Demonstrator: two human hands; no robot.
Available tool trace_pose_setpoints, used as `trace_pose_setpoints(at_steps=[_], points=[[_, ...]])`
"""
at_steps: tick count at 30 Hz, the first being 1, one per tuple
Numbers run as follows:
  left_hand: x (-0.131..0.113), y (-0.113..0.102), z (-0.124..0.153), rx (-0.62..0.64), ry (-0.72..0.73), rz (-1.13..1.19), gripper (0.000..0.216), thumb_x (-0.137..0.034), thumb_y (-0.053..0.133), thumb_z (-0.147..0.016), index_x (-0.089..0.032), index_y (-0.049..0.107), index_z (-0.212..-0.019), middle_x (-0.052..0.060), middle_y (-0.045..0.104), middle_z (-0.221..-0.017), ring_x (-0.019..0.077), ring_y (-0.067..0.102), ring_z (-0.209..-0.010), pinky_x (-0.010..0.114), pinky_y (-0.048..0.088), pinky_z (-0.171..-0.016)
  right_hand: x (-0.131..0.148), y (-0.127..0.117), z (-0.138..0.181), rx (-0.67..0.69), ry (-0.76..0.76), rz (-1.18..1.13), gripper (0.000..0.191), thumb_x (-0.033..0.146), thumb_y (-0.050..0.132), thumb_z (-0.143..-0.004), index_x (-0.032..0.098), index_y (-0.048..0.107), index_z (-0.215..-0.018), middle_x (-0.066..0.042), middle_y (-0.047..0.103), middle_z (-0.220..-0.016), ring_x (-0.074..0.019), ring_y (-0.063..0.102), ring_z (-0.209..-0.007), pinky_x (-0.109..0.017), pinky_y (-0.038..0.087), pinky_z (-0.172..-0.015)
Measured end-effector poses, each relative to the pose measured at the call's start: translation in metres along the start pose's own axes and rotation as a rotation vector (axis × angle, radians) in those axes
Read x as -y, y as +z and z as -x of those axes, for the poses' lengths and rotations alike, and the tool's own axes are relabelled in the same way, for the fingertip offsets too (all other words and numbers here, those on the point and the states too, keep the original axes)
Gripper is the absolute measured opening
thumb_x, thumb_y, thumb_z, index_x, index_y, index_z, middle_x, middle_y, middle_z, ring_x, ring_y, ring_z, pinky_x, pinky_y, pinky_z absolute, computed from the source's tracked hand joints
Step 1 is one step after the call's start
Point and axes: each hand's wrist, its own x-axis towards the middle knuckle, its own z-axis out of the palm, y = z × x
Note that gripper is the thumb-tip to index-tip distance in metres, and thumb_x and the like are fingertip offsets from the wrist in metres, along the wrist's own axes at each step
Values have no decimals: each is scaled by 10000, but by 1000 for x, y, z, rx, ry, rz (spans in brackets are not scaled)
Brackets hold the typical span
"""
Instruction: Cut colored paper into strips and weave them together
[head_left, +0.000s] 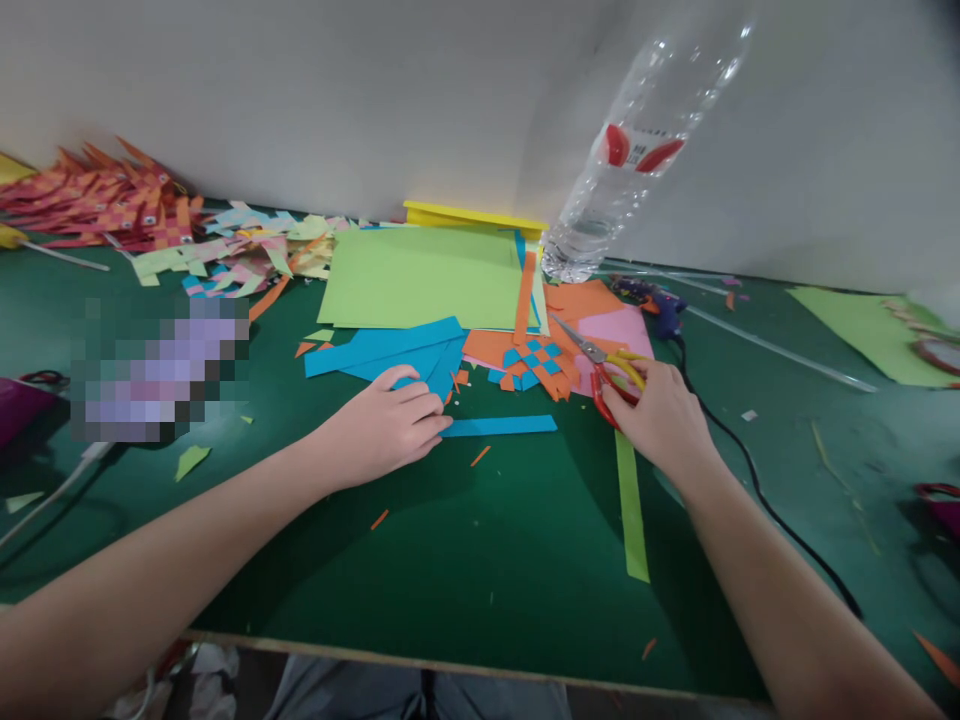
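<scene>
Blue strip (502,427), end pinched by left hand (397,425); right hand (664,415), fingers curled closed, on scissors (595,352) (tool-handling, seemingly; next needs steadiness).

A blue strip (506,427) lies flat near red-and-yellow scissors (595,353).

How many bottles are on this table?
1: a clear bottle with a partly red label, at the back of the table near the wall, beyond the right hand.
</scene>
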Motion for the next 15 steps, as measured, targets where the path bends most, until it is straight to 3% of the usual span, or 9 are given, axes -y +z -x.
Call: trace_pose_setpoints(at_steps=[15], points=[[-1,0,0,-57,60,-144,251,-121,442,-969,-170,688,-951,33,703,-867,170,613,-801,415,383,-952,-6,5,-1,-12,-6,15,479,480,513,-815,139,552,-1149,-192,616,-1082,-368,584,-1035,-489,442,-828]])
